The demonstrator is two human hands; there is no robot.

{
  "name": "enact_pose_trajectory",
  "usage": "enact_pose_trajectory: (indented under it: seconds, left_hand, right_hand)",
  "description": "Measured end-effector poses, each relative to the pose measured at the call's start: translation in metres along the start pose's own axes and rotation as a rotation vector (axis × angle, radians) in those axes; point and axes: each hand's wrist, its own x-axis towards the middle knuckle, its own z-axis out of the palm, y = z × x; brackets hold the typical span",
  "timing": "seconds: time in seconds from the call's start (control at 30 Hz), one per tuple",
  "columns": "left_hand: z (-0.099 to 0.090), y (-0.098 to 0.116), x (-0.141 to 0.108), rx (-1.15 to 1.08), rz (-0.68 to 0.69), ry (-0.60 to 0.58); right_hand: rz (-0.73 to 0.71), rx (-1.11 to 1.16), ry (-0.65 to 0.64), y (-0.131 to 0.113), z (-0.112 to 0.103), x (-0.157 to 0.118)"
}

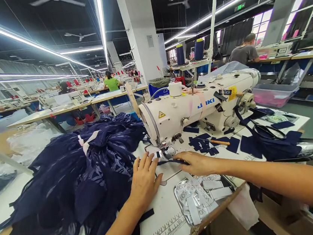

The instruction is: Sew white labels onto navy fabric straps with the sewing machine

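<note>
A white sewing machine (178,107) stands in front of me, its needle and presser foot (164,150) low over the bed. Flat on the work surface, my left hand (144,175) rests just left of the foot with fingers stretched out. My right hand (195,163) is closed on the end of a narrow navy fabric strip (170,162), which runs to the left in front of the foot. How much of the strip lies under my left fingers is hidden. A metal tray of white printed labels (201,199) sits below my right forearm.
A big heap of navy garments (94,169), tied with a pale band, fills the left side. Navy fabric pieces (204,144), a wooden-handled tool (220,142) and scissors (268,131) lie right of the machine. A printed ruler (164,233) marks the table's front.
</note>
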Motion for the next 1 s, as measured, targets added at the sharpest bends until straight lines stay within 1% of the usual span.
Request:
enact_pose_trajectory:
  seconds: [0.03, 0.1, 0.17, 0.2, 0.27, 0.3, 0.33, 0.4, 0.47, 0.53, 0.6, 0.67, 0.73, 0.8, 0.83, 0.9, 1.0]
  left_hand:
    - [0.003, -0.002, 0.001, 0.027, 0.031, -0.025]
    - [0.005, -0.006, 0.003, 0.063, 0.075, -0.056]
    - [0.006, -0.011, 0.003, 0.098, 0.109, -0.049]
    - [0.006, -0.015, 0.003, 0.116, 0.130, -0.041]
    - [0.007, -0.021, 0.002, 0.141, 0.186, -0.051]
    - [0.007, -0.024, 0.002, 0.144, 0.216, -0.068]
    - [0.007, -0.026, 0.002, 0.139, 0.242, -0.093]
    - [0.009, -0.028, 0.003, 0.108, 0.265, -0.150]
    - [0.011, -0.024, 0.004, 0.052, 0.238, -0.193]
    - [0.012, -0.017, 0.007, -0.020, 0.153, -0.238]
    - [0.012, -0.008, 0.011, -0.098, 0.037, -0.287]
    - [0.012, 0.003, 0.014, -0.168, -0.055, -0.348]
    - [0.011, 0.012, 0.017, -0.212, -0.093, -0.397]
    - [0.011, 0.020, 0.019, -0.223, -0.086, -0.414]
    - [0.012, 0.022, 0.019, -0.215, -0.070, -0.410]
    - [0.013, 0.025, 0.019, -0.169, -0.023, -0.385]
    - [0.017, 0.026, 0.017, -0.079, 0.076, -0.289]
  right_hand:
    - [0.003, 0.037, -0.011, 0.001, -0.002, 0.001]
    - [0.074, 0.213, -0.109, 0.006, -0.008, 0.003]
    - [0.156, 0.428, -0.226, 0.012, -0.014, 0.008]
    - [0.179, 0.501, -0.259, 0.015, -0.017, 0.011]
    - [0.212, 0.525, -0.276, 0.022, -0.020, 0.020]
    - [0.229, 0.468, -0.266, 0.025, -0.019, 0.024]
    - [0.232, 0.354, -0.237, 0.027, -0.018, 0.029]
    - [0.204, 0.043, -0.129, 0.029, -0.015, 0.038]
    - [0.159, -0.218, -0.007, 0.031, -0.011, 0.044]
    - [0.137, -0.323, 0.076, 0.033, -0.007, 0.045]
    - [0.061, -0.415, 0.146, 0.036, -0.002, 0.044]
    - [-0.121, -0.523, 0.203, 0.040, 0.004, 0.041]
    - [-0.340, -0.555, 0.207, 0.045, 0.010, 0.040]
    - [-0.488, -0.504, 0.166, 0.049, 0.014, 0.041]
    - [-0.531, -0.478, 0.154, 0.050, 0.015, 0.042]
    - [-0.564, -0.452, 0.145, 0.052, 0.015, 0.045]
    - [-0.534, -0.463, 0.137, 0.048, 0.014, 0.048]
